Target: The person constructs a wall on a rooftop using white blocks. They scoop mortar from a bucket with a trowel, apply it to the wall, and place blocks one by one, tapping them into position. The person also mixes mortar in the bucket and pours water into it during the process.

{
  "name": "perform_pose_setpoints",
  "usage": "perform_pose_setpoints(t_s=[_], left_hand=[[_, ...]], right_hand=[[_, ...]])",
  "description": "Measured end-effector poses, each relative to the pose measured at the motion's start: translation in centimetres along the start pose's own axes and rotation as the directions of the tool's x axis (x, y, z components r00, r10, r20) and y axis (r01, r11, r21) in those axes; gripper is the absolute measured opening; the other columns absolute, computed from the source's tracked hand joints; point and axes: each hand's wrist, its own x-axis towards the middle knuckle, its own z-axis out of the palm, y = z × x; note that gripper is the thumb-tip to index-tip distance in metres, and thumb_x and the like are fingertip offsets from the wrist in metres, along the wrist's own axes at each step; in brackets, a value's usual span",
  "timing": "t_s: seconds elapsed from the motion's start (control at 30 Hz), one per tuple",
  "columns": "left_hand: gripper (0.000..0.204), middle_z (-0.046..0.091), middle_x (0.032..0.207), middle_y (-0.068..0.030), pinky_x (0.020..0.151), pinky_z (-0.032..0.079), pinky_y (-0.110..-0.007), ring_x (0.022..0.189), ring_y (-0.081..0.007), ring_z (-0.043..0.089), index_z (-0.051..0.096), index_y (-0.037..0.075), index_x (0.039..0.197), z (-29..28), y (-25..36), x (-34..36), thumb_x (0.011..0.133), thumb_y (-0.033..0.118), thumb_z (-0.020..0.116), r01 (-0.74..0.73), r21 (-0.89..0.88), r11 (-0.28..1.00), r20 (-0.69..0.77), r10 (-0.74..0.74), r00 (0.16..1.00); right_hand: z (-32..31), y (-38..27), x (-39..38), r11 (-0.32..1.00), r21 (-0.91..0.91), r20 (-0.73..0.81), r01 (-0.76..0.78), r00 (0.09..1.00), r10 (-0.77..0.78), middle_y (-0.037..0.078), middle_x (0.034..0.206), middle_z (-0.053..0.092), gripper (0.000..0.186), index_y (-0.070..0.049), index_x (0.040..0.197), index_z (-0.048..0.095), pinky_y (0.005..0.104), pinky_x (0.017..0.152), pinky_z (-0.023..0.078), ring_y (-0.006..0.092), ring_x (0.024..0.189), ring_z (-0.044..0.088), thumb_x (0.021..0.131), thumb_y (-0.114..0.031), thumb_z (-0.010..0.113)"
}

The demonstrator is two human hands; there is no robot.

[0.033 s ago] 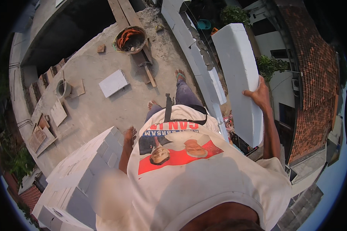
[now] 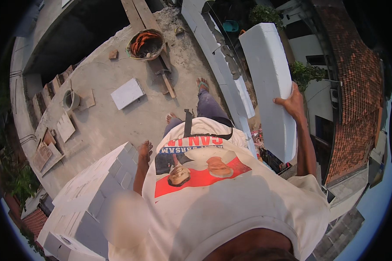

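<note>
The long white block wall (image 2: 203,39), upper middle, looks part done: your right hand (image 2: 292,104) holds a big, flat white block (image 2: 268,87) upper right, your left hand (image 2: 145,151) looks loose and empty, and stacked white blocks (image 2: 91,191) wait lower left.

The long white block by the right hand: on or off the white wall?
Off: a gap shows between the block and the white wall, and the right hand holds the block's edge. Anything beneath is hidden.

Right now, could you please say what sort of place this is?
Likely a building site: a stack of white rectangular blocks, a white block wall, and a long white block in the right hand.
</note>
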Motion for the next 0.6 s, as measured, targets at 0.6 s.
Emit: perform_pose_setpoints(t_s=[0.6], left_hand=[[0.028, 0.071, 0.109, 0.0004, 0.078, 0.047, -0.038, 0.102, -0.0176, 0.067, 0.066, 0.014, 0.113, 10.2, -3.0, -16.9, 0.1, 0.039, 0.066, 0.084, -0.187, 0.979, -0.151, -0.113, 0.982]], right_hand=[[16.5, 0.0, 35.6, 0.995, -0.037, 0.214, 0.088, 0.974, -0.078, 0.028, 0.125, 0.07, 0.107, 0.003, 0.149, 0.042, 0.0474, 0.102, 0.055, 0.0414, 0.112, 0.072, 0.064, -0.033, 0.096]])
